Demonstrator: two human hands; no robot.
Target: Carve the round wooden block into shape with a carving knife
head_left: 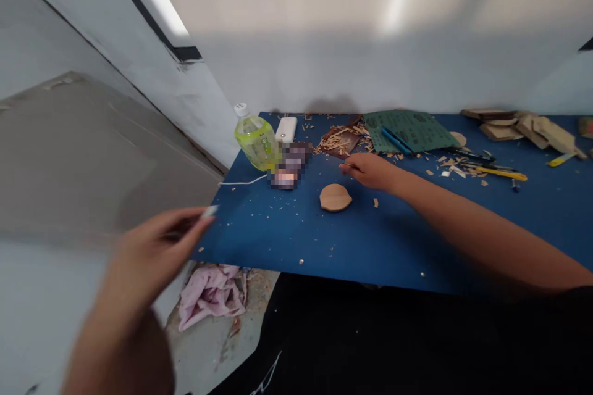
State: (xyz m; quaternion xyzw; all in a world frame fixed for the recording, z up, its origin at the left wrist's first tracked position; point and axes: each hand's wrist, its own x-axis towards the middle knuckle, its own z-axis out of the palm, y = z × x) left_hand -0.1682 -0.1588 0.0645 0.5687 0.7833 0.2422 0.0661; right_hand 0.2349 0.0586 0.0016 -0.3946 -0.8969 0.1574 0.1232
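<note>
My left hand (157, 247), blurred, is raised at the left edge of the blue table (278, 234). Its thumb and fingers pinch a small white piece (210, 211) that I cannot make out. My right hand (365, 171) is over the middle of the table with its fingers curled; a thin dark thing shows at the fingertips, too small to name. Just in front of it lies a rounded, leaf-shaped wooden piece (335, 197). Wood shavings (340, 139) are heaped on a brown sheet behind my right hand.
A yellow-green bottle (257, 142), a white box-like device (286, 129) and a pixelated phone-like object (291, 166) stand or lie at the left. Green sandpaper (417, 129), a yellow cutter (503, 174) and wooden blocks (528, 126) are farther right. A pink cloth (213, 293) lies below.
</note>
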